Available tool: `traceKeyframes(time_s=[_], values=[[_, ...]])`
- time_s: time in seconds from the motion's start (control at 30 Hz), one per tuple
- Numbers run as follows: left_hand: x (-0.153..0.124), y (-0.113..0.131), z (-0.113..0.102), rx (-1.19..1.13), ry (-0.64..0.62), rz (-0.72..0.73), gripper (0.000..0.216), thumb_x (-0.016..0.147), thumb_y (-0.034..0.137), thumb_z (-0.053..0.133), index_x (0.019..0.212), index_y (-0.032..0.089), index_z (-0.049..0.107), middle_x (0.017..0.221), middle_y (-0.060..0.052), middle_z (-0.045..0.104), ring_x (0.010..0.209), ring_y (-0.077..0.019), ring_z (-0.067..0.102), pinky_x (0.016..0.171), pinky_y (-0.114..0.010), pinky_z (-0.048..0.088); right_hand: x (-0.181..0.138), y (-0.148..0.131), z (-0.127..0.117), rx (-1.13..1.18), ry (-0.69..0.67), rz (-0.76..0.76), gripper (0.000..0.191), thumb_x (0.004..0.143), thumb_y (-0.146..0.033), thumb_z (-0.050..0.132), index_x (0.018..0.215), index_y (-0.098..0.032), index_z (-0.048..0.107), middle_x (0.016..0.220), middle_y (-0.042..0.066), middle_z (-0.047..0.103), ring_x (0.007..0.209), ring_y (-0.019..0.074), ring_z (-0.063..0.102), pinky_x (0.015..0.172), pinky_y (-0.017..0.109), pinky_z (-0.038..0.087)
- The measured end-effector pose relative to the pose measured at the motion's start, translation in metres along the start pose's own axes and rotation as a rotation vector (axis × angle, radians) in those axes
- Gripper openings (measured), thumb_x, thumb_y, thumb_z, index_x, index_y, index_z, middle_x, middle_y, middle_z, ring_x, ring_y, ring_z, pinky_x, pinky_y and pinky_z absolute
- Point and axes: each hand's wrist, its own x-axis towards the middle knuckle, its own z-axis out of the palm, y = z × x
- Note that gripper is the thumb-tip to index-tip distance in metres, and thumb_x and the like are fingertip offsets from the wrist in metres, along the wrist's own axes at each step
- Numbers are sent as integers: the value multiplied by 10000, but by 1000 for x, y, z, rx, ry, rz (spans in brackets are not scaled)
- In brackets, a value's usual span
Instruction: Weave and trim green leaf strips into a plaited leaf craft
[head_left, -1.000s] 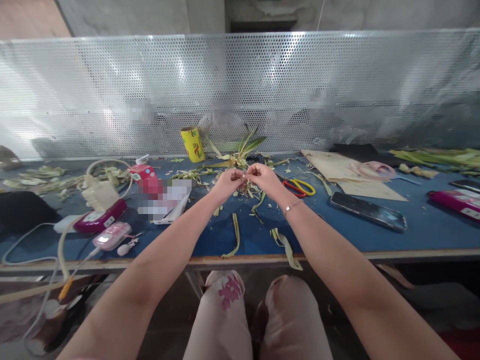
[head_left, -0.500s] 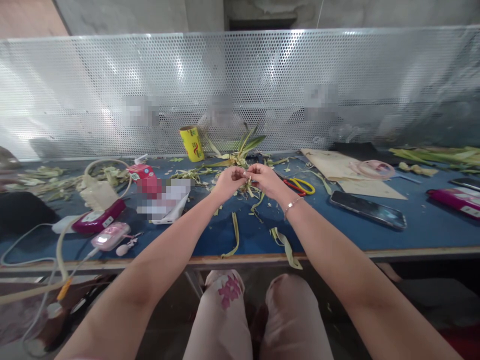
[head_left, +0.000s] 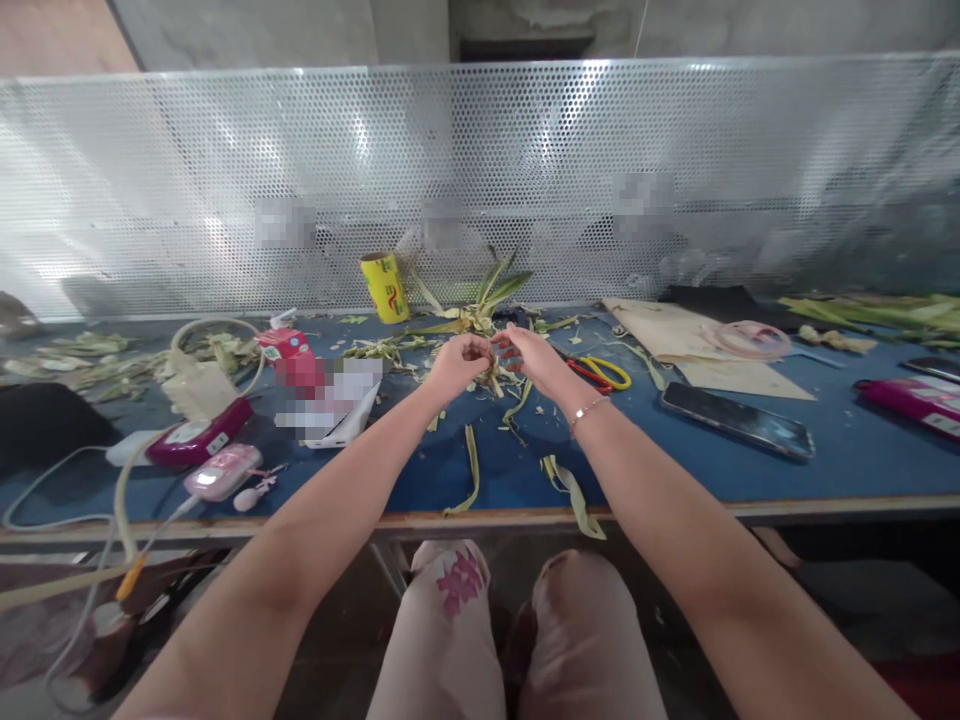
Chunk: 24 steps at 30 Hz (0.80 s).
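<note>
Two bare hands meet above the middle of the blue counter [head_left: 750,470], arms stretched forward over the person's knees. The left hand [head_left: 457,364] has its grip pinched together on a small leaf bundle [head_left: 495,376], thumb and fingertips pressed close around its top. The right hand [head_left: 531,356] comes in from the other side, and its fingertips reach the same bundle. Its fingers are curled, but whether its grip is closed on the bundle or only rests against it cannot be told from this view. A thin bracelet [head_left: 587,408] circles the right wrist.

The bundle hangs between the two grips, just above the counter, with loose ends trailing down from it. Below and nearer the person than the hands, several pale strips [head_left: 472,470] lie scattered toward the counter's front edge. Just right of the right hand lie scissors [head_left: 602,373] with red and yellow handles. Farther right a dark phone [head_left: 736,420] lies flat, with cardboard [head_left: 675,340] behind it. Beyond the hands green leaves [head_left: 491,295] lie in a heap, and a yellow roll [head_left: 385,288] stands upright to their left, against the mesh screen [head_left: 480,170]. Well to the left of the left hand a pink gadget [head_left: 223,471] lies among cables.
</note>
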Motion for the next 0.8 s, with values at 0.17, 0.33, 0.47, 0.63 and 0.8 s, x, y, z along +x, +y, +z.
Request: traceKeyframes(time_s=[0.17,0.33,0.47,0.63,0.8], values=[[0,-3,-3,21,-12,23,174,583,59,530,738,134,507,663,17,570,604,-74,544,624,-223,435,2,4,-1,-24,-61,4,345,794,-522,497,831,-202,621,911,48,590,762,134,516,586,247,416],[-3,0,-1,69,-52,54,189,609,80,553,760,150,462,684,29,544,612,-71,541,627,-222,439,0,5,2,52,-94,78,374,808,-549,457,922,-230,615,914,41,585,806,142,522,603,247,426],[-7,4,1,135,-100,81,161,626,89,535,759,152,471,703,21,544,623,-77,536,621,-222,437,-3,2,4,47,-152,68,334,786,-530,507,923,-238,596,919,25,588,816,134,527,613,239,407],[-8,5,-1,247,-127,144,138,644,96,503,769,147,532,695,16,548,624,-84,524,621,-218,434,-3,1,7,74,-54,6,376,742,-471,580,1031,-235,540,901,12,563,823,123,523,650,239,405],[-7,4,-2,320,-115,136,205,635,90,496,818,145,570,704,8,581,645,-90,538,637,-215,440,1,4,5,76,87,-30,289,699,-409,615,900,-204,580,775,-18,539,686,89,488,586,218,369]])
